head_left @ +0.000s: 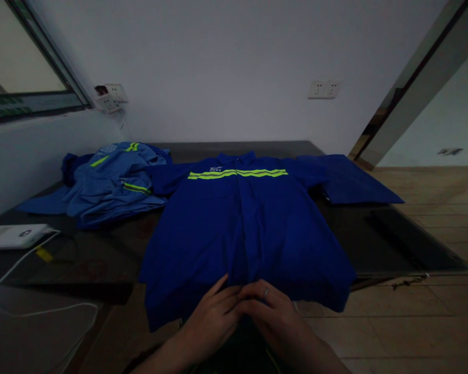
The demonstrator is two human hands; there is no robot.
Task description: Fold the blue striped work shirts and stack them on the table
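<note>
A blue short-sleeved work shirt lies spread front side up, with yellow-green reflective stripes across the chest and a small pale print beside its placket. Its collar points away from me, and the lower hem hangs over the near table edge. At the bottom of the placket, my left hand and my right hand meet, fingertips together on the hem. Both are closed on the cloth, though the left index finger stretches along the fabric. A ring is on the right hand. The fingers hide the exact spot they pinch.
A heap of blue garments lies on the dark table at left. A folded dark blue cloth is at right. A white power bank with a white cable sits near the left edge. Wall sockets are behind.
</note>
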